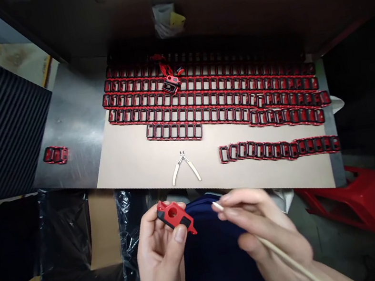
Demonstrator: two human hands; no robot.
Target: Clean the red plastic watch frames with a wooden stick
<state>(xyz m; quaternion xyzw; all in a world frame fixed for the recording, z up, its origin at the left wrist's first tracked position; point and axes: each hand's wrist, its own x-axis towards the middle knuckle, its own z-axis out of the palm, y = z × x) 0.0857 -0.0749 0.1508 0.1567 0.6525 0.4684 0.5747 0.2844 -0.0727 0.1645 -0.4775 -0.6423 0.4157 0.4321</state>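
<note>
My left hand point(162, 263) is closed on a small red and black plastic part point(181, 219) with a round hole in its face, the thumb pressing its lower edge. A thin cream-coloured stick point(290, 260) is in my right hand point(273, 224); its pale tip pokes out between thumb and forefinger, pointing toward the part but apart from it. Which kind of tool the stick is, I cannot tell. Beyond my hands, side cutters point(183, 158) with white handles lie spread on the cardboard-coloured sheet point(133, 160).
Long rows of red and black frame-like parts point(183, 114) cover the sheet's back, with a shorter row point(276, 150) at right. Several red pieces point(170, 80) lie heaped on top. More parts point(55, 155) sit on the metal table at left. A plastic-lined box point(73, 257) stands lower left; a large red shell point(365, 203), lower right.
</note>
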